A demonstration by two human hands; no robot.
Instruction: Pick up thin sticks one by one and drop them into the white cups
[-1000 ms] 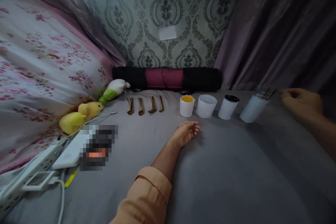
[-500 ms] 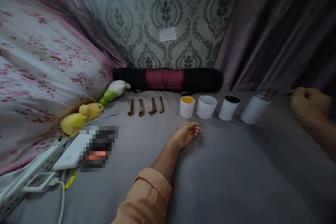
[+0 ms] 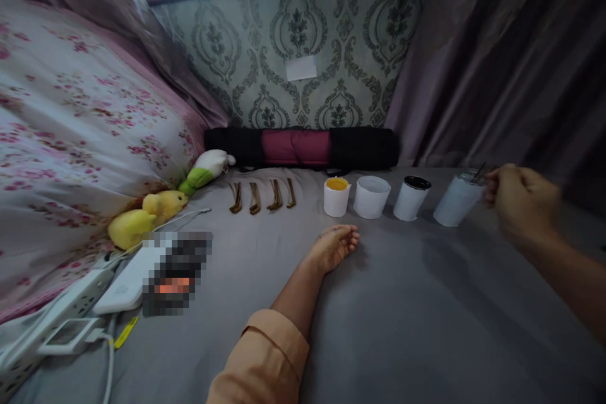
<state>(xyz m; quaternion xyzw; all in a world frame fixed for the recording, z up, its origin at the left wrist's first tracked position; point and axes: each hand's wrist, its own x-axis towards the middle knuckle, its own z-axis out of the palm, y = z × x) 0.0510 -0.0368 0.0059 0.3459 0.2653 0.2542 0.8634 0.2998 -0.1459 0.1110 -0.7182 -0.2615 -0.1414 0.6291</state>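
My left hand [image 3: 334, 249] lies on the grey sheet, empty, its fingers loosely curled and slightly apart. It is nearest a short white cup holding yellow [image 3: 336, 202]. At the far right, my right hand [image 3: 523, 199] is closed, its fingertips at the upper ends of thin dark sticks [image 3: 480, 172]. These sticks stand in a tall white-wrapped container [image 3: 457, 202]; exactly how many the fingers pinch is hidden. Between the two hands stand a wide white cup [image 3: 372, 199] with pale contents and a white cylinder with a black top [image 3: 411, 199].
Several small bundles of bent brown strips [image 3: 254, 199] lie left of the cups. Behind them is a black and maroon roll [image 3: 296, 146]. Plush toys [image 3: 163, 205], a white power bank [image 3: 132, 278], a power strip [image 3: 61, 315] and cables occupy the left side.
My right hand has moved left to the tall container and its fingers have reached the sticks. My left hand stays in place. The view has tilted slightly upward.
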